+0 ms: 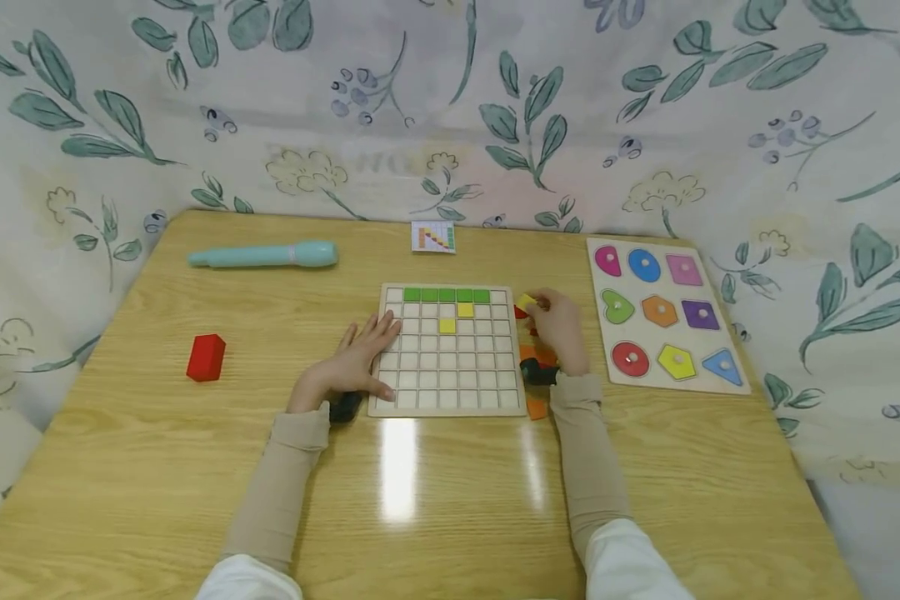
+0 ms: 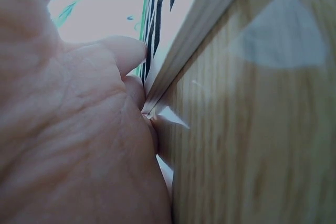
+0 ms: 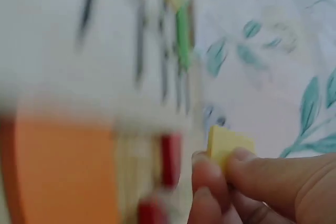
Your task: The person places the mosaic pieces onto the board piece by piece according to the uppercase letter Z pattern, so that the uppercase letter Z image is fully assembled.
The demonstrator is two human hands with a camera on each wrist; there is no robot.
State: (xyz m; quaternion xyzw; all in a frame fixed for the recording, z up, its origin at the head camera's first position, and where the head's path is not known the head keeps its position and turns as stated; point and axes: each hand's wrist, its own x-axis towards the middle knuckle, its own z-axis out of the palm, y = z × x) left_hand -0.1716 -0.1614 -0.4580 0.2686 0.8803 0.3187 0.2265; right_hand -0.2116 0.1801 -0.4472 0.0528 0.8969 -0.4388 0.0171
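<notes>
A square grid board (image 1: 420,358) lies mid-table, with a row of green tiles (image 1: 447,295) along its far side and two yellow tiles (image 1: 447,326) below them. My left hand (image 1: 356,358) rests spread on the board's left edge, fingers straight. At the board's right edge my right hand (image 1: 558,325) pinches a yellow tile (image 3: 228,142) between thumb and fingers, raised off the table. Beneath and beside that hand lie loose red tiles (image 3: 170,161) and orange tiles (image 1: 537,408), partly hidden by the hand and a black wrist camera (image 1: 537,372).
A small pattern card (image 1: 433,237) lies behind the board. At the right is a shape puzzle board (image 1: 667,317) with colored knobbed pieces. A red block (image 1: 206,358) and a light-blue pen-shaped object (image 1: 264,255) lie at the left. A patterned cloth (image 1: 435,108) hangs behind the table.
</notes>
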